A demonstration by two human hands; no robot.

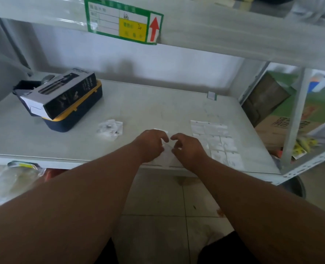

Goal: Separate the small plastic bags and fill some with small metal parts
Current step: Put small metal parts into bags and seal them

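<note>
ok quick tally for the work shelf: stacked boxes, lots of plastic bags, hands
stacked boxes: 2, black carton, blue and yellow case
bag lots: 3, loose pile, flat sheet, bag between the hands
hands: 2, left hand, right hand
total: 7

Grey shelf (157,103) bears blue-yellow case (76,115), filled bags (110,128), empty bags (216,141)

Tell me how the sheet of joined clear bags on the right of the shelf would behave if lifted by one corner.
The sheet of joined bags looks thin and transparent, so it would probably droop rather than stay flat. It lies flush on the shelf with faint wrinkles, so it is likely very light and might slide easily. The seams between bags may tear if tugged.
</note>
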